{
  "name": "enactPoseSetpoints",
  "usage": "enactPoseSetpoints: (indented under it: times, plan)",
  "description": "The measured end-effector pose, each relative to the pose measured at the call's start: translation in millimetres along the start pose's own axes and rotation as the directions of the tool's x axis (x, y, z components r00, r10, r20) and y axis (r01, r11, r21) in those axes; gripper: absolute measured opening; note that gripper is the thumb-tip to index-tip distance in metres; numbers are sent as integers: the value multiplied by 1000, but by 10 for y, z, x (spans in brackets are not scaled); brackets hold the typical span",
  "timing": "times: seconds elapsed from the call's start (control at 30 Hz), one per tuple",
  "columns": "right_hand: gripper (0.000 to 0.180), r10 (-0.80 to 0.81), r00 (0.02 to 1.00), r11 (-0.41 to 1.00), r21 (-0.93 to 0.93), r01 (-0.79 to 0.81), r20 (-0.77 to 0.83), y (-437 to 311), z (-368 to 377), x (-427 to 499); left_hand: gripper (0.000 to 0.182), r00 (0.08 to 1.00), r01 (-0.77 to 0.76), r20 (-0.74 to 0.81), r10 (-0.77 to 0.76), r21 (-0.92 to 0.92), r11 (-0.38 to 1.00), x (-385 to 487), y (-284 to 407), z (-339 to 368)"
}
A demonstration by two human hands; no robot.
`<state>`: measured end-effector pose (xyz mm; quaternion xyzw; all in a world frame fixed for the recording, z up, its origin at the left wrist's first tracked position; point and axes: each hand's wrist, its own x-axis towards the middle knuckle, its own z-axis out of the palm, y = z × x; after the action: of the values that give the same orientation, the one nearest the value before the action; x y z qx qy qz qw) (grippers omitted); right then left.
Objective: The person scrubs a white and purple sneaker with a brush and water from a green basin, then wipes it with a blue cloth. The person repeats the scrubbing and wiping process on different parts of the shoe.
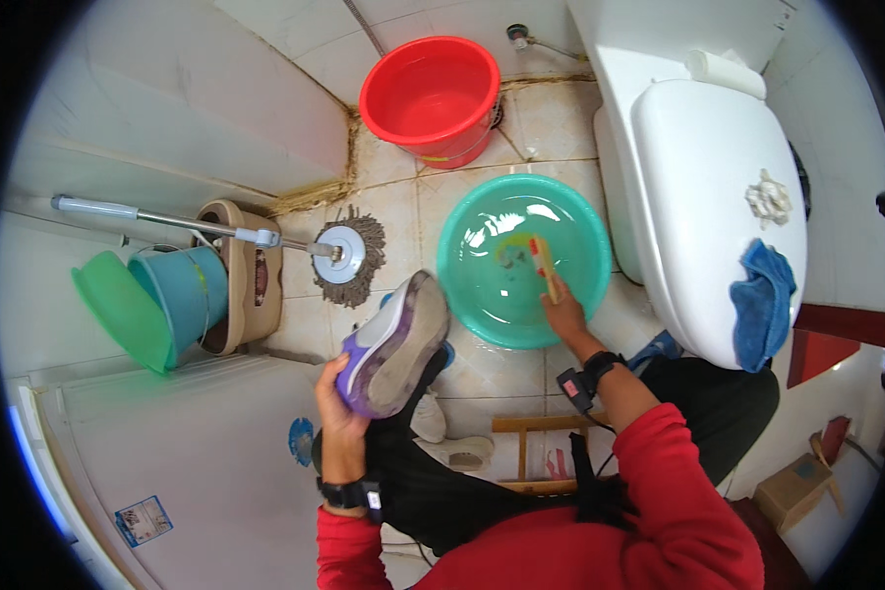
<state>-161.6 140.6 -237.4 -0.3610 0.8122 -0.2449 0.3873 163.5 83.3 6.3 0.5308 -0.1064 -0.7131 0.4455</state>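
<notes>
A purple and grey shoe (396, 354) is gripped at one end by my left hand (341, 394), its dirty sole turned up to the right. My right hand (565, 316) holds a scrubbing brush (545, 267) by its pale handle, over the water in a green plastic basin (451, 306). The brush's bristles are hard to make out; a yellowish patch and grey specks show in the water beside it. The shoe is left of the basin, close to its rim. Both wrists wear black straps with small devices.
A red bucket (442, 151) stands behind the basin. To the left are a mop (350, 254), a beige mop bucket (265, 287), a blue bucket (192, 284) and a green basin (118, 310). The closed toilet (708, 162) at right carries a blue cloth (762, 306). White shoes (461, 452) lie below.
</notes>
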Motion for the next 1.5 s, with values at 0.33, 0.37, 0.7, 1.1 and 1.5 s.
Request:
enactPoseSetpoints:
  times: [0.33, 0.37, 0.7, 1.1, 1.5]
  plan:
    - [44, -1, 998, 987, 160, 11, -60, 91, -37, 22, 42, 999, -26, 44, 24, 34, 999, 758, -256, 385]
    - [43, -15, 1000, 960, 279, 8, 23, -57, -68, -65, 39, 999, -40, 29, 39, 31, 999, 789, -277, 419]
    - [39, -270, 959, 845, 498, 194, 84, -1496, -619, -1197, 31, 999, -33, 22, 31, 96, 995, 811, -548, 748]
    - [43, -327, 944, 811, 504, 297, -30, -1477, -808, -1481, 27, 984, -172, -24, 179, 172, 970, 809, -641, 1083]
    - [44, -19, 998, 980, 194, 30, -62, -423, -81, -113, 34, 994, -75, 84, 66, 107, 991, 797, -609, 1052]
